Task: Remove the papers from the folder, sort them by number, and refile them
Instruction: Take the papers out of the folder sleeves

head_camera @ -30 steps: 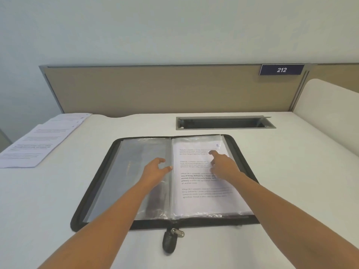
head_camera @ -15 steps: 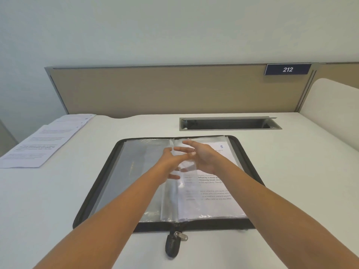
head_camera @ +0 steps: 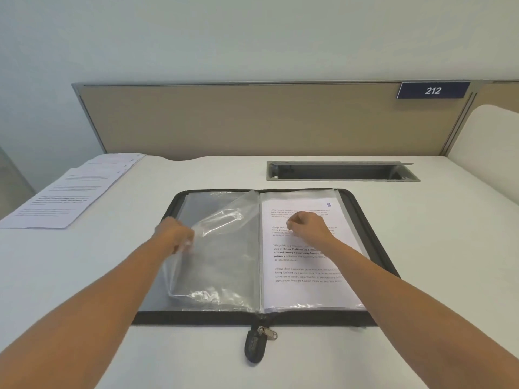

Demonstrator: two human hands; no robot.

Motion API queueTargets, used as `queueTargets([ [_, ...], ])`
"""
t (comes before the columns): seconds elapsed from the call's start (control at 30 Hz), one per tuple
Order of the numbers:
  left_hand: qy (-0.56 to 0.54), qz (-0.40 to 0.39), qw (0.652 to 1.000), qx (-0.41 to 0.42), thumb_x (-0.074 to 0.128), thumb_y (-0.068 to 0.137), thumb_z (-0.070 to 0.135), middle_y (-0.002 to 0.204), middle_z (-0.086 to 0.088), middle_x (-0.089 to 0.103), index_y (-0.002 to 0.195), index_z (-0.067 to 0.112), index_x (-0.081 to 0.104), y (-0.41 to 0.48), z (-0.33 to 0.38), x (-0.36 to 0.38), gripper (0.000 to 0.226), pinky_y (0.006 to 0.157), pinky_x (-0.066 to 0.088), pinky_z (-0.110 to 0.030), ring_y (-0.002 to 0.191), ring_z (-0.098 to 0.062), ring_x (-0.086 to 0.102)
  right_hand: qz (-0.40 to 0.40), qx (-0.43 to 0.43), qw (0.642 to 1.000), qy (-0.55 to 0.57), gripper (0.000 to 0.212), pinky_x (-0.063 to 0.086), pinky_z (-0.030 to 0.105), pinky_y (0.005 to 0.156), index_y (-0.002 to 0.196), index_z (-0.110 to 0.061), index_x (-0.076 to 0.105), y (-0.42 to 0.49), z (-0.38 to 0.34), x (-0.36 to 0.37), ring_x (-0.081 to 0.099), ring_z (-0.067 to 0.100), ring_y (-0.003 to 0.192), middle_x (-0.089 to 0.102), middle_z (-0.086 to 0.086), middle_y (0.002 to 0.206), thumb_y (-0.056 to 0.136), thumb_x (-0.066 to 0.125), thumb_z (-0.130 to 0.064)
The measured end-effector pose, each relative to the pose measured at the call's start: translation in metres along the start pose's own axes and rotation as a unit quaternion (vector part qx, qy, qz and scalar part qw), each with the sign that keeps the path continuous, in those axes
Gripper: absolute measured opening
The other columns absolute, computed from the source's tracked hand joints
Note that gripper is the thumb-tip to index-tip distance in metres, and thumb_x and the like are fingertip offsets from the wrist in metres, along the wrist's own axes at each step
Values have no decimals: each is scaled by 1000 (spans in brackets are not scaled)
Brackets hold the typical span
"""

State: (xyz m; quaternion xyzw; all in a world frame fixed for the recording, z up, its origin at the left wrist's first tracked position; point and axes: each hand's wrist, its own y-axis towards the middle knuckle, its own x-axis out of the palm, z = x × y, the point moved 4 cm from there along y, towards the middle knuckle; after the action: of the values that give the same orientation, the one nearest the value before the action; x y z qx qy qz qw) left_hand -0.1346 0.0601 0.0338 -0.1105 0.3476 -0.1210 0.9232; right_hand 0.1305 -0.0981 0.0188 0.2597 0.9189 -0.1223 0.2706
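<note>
Black zip folder (head_camera: 196,318) lies open on the white bench (head_camera: 421,234). Your left hand (head_camera: 175,234), blurred, pinches the outer edge of a clear empty sleeve (head_camera: 224,248), which is lifted off the folder's left half. Your right hand (head_camera: 309,226) rests with its fingers curled on the sleeved page marked 8 (head_camera: 303,293) on the folder's right half; can't tell if it grips anything. Loose papers (head_camera: 64,197) lie well left of the folder.
</note>
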Motion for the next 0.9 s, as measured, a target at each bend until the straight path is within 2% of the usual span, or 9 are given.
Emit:
queueTargets([
  [0.1, 94, 59, 994, 1, 61, 72, 1, 65, -11, 55, 65, 10, 45, 6, -13, -14, 19, 65, 46, -30, 68, -30, 59, 4, -34, 989, -144, 21, 40, 25, 81, 109, -10, 61, 7, 12, -2, 56, 20, 107, 62, 5, 114, 93, 54, -20],
  [0.17, 98, 109, 989, 24, 58, 81, 10, 96, -14, 62, 94, 11, 55, 2, -9, -16, 13, 79, 47, -35, 91, -35, 62, -14, -61, 980, -190, 29, 37, 26, 88, 119, -13, 57, 9, 20, -1, 50, 21, 117, 55, 3, 125, 94, 53, -25],
  [0.27, 73, 184, 962, 187, 53, 91, 17, 118, -10, 56, 118, 9, 55, -10, 15, 0, 28, 88, 40, -36, 108, -32, 54, -20, -127, 956, -264, 36, 33, 31, 102, 128, -17, 51, 8, 33, 4, 42, 19, 128, 48, -1, 136, 96, 47, -34],
  [0.37, 88, 115, 910, 388, 50, 92, 23, 114, -7, 56, 111, 8, 59, -31, 38, 37, 26, 84, 42, -33, 103, -27, 55, 13, -153, 948, -279, 40, 23, 33, 111, 134, -21, 47, 5, 43, 9, 32, 16, 137, 39, 0, 147, 99, 40, -37],
  [0.47, 180, -2, 851, 493, 35, 88, 40, 116, -1, 56, 110, 14, 60, -47, 42, 83, 41, 83, 47, -34, 107, -16, 51, 21, -160, 947, -278, 41, 20, 32, 113, 135, -23, 46, 6, 47, 8, 30, 14, 138, 37, -2, 148, 98, 40, -38],
  [0.57, 263, -108, 826, 487, 44, 97, 34, 143, 0, 39, 127, 17, 51, -52, 36, 121, 36, 105, 35, -33, 132, -13, 33, 12, -154, 951, -269, 41, 19, 31, 112, 136, -23, 46, 8, 50, 7, 29, 13, 138, 36, -4, 149, 98, 40, -38],
  [0.63, 296, -147, 822, 463, 43, 98, 39, 153, -1, 24, 139, 19, 40, -48, 30, 133, 46, 113, 22, -33, 140, -16, 23, 14, -151, 953, -261, 41, 19, 31, 112, 136, -24, 46, 9, 51, 6, 29, 12, 138, 37, -5, 149, 98, 41, -38],
  [0.8, 373, -122, 833, 389, 12, 85, 66, 157, 3, 14, 147, 29, 23, -23, 16, 127, 73, 116, 11, -43, 145, -15, 11, 18, -157, 953, -258, 40, 19, 30, 112, 135, -24, 47, 10, 51, 7, 30, 11, 138, 37, -6, 148, 98, 42, -38],
  [0.9, 382, -94, 862, 320, 21, 97, 58, 159, 7, 6, 149, 34, 15, -7, 7, 111, 58, 114, 2, -50, 146, -14, 2, 23, -155, 954, -255, 39, 19, 30, 112, 135, -24, 48, 10, 51, 7, 31, 11, 137, 38, -7, 148, 98, 42, -38],
])
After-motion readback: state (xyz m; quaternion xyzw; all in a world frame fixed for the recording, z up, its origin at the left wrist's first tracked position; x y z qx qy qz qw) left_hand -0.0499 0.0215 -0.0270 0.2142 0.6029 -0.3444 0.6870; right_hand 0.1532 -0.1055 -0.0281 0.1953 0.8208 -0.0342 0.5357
